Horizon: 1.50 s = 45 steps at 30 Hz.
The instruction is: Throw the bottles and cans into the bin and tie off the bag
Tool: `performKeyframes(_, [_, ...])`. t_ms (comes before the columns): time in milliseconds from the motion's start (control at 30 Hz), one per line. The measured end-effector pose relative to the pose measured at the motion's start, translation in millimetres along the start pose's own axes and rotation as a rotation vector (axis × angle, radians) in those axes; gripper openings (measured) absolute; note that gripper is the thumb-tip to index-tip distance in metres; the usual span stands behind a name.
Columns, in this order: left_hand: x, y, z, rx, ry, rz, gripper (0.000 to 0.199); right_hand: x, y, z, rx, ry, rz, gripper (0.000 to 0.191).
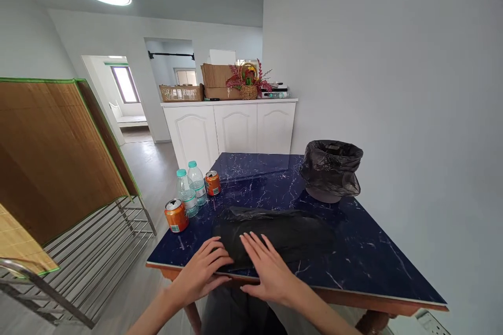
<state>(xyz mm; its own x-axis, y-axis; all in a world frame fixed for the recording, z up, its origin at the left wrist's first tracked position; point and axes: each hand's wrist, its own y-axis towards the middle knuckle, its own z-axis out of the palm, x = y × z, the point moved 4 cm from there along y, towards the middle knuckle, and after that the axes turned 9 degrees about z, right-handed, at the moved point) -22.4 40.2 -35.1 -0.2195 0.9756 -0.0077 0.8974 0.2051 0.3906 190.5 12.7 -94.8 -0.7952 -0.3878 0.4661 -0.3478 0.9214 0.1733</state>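
A black plastic bag [283,233] lies spread out flat and slightly wrinkled on the dark blue marble-patterned table [373,251]. My left hand [204,271] rests at the bag's left end, fingers slightly bent over it and thumb apart by the table's front edge. Flat on the bag, just to the right, lies my right hand [269,269], its fingers stretched out and its thumb near the edge. Neither hand grasps anything that I can see.
Two orange cans, a nearer can [176,215] and a farther can [212,183], stand at the table's left with two clear bottles [187,193] with teal caps. A bin [332,172] lined with a black bag stands at the right, near the wall. Left of the table is a metal rack [98,251].
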Motion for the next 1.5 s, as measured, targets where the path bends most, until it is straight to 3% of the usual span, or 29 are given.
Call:
performKeyframes(67, [-13, 2, -14.1, -0.049, 0.049, 0.033, 0.022, 13, 0, 14, -0.077, 0.000, 0.024, 0.097])
performKeyframes(167, [-32, 9, -36.0, -0.192, 0.173, 0.043, 0.028, 22, -4, 23, -0.129, 0.054, 0.086, 0.065])
performKeyframes(300, [-60, 15, -45.8, -0.410, 0.334, 0.035, 0.050, 9, -15, 21, -0.242, 0.535, 0.289, 0.055])
performKeyframes(367, [-72, 22, -35.9, -0.394, 0.312, 0.097, 0.052, -10, -25, 19, -0.343, 0.772, 0.426, 0.063])
performKeyframes(433, [-76, 36, -18.4, -0.269, 0.239, 0.116, 0.049, -29, -40, 17, -0.405, 0.893, 0.498, 0.069])
performKeyframes(533, [-64, 69, 12.2, -0.071, 0.127, 0.038, 0.047, -57, -65, 16, -0.452, 1.068, 0.602, 0.071])
performKeyframes(600, [-50, 97, 31.6, -0.005, 0.077, 0.003, 0.053, -71, -82, 14, -0.483, 1.117, 0.718, 0.074])
performKeyframes(700, [-31, 136, 57.9, 0.055, 0.021, 0.006, 0.057, -82, -104, -2, -0.562, 0.990, 0.806, 0.081])
performKeyframes(800, [-22, 165, 76.9, 0.093, -0.052, 0.036, 0.061, -78, -123, -39, -0.787, 0.688, 0.849, 0.090])
performKeyframes(900, [-25, 182, 90.6, 0.126, -0.141, 0.115, 0.065, -60, -129, -78, -0.963, 0.305, 0.679, 0.078])
performKeyframes(967, [-30, 188, 99.7, 0.154, -0.190, 0.177, 0.068, -50, -118, -89, -0.882, 0.155, 0.466, 0.062])
performKeyframes(1033, [-33, 191, 108.9, 0.190, -0.222, 0.212, 0.073, -53, -102, -85, -0.706, 0.071, 0.344, 0.055])
performKeyframes(1100, [-34, 191, 116.5, 0.225, -0.240, 0.221, 0.078, -71, -86, -72, -0.541, -0.013, 0.365, 0.057])
performKeyframes(1233, [-23, 181, 118.7, 0.253, -0.258, 0.196, 0.081, -121, -73, -50, -0.330, -0.188, 0.557, 0.069])
performKeyframes(1300, [-12, 171, 113.2, 0.254, -0.254, 0.184, 0.077, -134, -75, -47, -0.286, -0.245, 0.602, 0.073])
performKeyframes(1367, [0, 158, 105.9, 0.243, -0.232, 0.161, 0.073, -132, -82, -51, -0.318, -0.267, 0.616, 0.074])
performKeyframes(1433, [12, 145, 98.8, 0.223, -0.205, 0.117, 0.068, -115, -88, -55, -0.358, -0.268, 0.536, 0.072])
performKeyframes(1500, [19, 136, 93.3, 0.209, -0.185, 0.076, 0.065, -91, -94, -51, -0.342, -0.278, 0.367, 0.076])
